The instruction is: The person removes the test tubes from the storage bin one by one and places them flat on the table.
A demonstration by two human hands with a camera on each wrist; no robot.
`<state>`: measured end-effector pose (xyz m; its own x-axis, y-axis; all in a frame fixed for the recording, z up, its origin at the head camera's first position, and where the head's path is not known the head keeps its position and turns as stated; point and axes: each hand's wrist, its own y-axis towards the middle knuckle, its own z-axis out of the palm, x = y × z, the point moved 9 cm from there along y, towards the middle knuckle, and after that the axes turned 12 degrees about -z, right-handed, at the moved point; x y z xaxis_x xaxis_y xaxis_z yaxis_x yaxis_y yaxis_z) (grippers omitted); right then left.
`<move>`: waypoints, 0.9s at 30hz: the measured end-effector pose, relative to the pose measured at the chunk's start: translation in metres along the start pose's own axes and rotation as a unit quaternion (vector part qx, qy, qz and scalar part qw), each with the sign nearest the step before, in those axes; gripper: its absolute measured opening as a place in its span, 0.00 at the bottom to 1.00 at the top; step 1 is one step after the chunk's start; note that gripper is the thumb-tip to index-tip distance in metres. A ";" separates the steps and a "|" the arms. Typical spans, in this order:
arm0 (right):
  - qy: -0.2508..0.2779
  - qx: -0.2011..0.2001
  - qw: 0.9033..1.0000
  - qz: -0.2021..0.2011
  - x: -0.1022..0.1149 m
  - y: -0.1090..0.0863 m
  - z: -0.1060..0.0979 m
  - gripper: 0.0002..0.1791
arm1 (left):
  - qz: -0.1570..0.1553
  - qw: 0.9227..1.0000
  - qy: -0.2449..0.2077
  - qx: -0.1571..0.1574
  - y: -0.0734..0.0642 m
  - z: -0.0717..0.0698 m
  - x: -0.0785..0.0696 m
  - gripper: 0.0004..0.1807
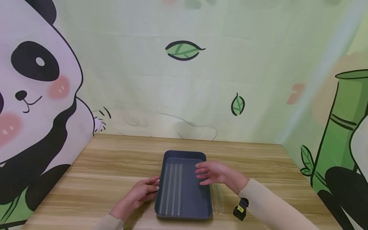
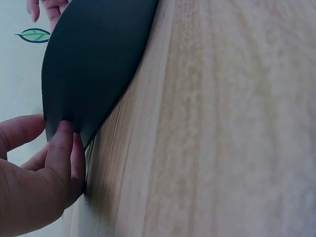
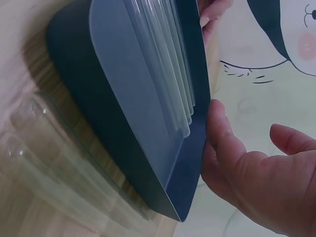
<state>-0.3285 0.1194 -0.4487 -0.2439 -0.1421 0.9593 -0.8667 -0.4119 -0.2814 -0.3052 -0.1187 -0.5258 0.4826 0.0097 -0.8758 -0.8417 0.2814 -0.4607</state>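
Observation:
A dark blue rectangular tray (image 1: 196,204) lies on the wooden table. Inside it, along its left side, several long clear tubes with rounded ends (image 1: 172,190) are lined up side by side. My left hand (image 1: 142,193) touches the tray's left wall from outside, fingertips against it. Over the tray's right part hovers my right hand (image 1: 211,172), fingers spread and holding nothing. More clear tubes (image 1: 218,199) lie on the table just right of the tray, below that hand; in the right wrist view these tubes (image 3: 64,163) look blurred.
A black strap-like object with a yellow mark (image 1: 240,209) is by the right sleeve. The wooden table (image 1: 115,156) ends at a printed cloth backdrop (image 1: 138,64) with a panda, leaves and bamboo, which also stands along both sides.

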 end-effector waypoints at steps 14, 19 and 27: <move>0.002 -0.016 0.999 0.028 -0.016 0.018 0.014 0.29 | 0.001 1.000 0.005 -0.002 0.003 -0.001 0.002 0.35; -0.007 -0.020 0.999 0.042 -0.025 0.025 0.020 0.27 | 0.003 1.000 0.010 0.000 0.003 0.000 0.003 0.35; -0.005 -0.047 0.997 0.056 -0.032 0.037 0.025 0.25 | 0.006 1.000 0.007 0.003 0.003 -0.001 0.001 0.36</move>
<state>-0.3421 0.0858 -0.4907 -0.3370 -0.1924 0.9217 -0.8717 -0.3061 -0.3826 -0.3073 -0.1184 -0.5284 0.4697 0.0004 -0.8828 -0.8458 0.2868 -0.4498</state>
